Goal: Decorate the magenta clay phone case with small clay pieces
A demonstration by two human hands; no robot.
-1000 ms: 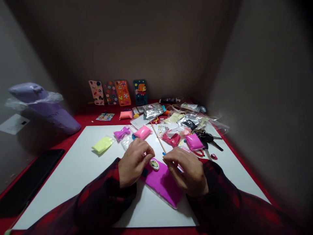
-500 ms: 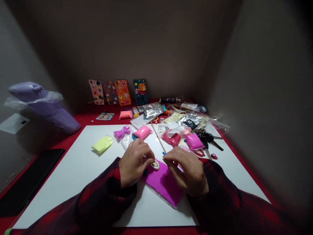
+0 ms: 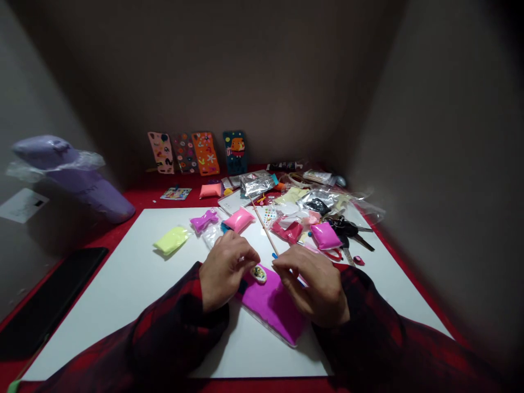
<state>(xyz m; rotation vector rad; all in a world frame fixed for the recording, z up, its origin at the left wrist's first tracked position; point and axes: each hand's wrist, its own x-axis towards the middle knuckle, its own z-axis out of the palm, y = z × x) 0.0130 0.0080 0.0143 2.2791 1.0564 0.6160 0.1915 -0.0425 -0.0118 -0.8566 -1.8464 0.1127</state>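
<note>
My left hand (image 3: 223, 270) and my right hand (image 3: 313, 286) rest close together over a phone case covered in magenta clay (image 3: 273, 305) lying on a white board (image 3: 123, 284). A small white oval clay piece with dark and yellow spots (image 3: 258, 273) sits at the case's upper end, right by my left fingertips. The fingers of my left hand are curled in a pinch at that piece. My right hand's fingers are pinched together just right of it; what they hold is too small to make out.
Small bags of clay lie beyond my hands: yellow-green (image 3: 172, 240), purple (image 3: 203, 221), pink (image 3: 239, 219), magenta (image 3: 325, 236). A thin wooden stick (image 3: 264, 228), keys (image 3: 347, 229), decorated phone cases (image 3: 196, 153) against the back wall, a purple wrapped object (image 3: 69, 177) and a black slab (image 3: 45, 305) surround the board.
The oval piece has shifted slightly under my left fingertips; both hands stay almost in place.
</note>
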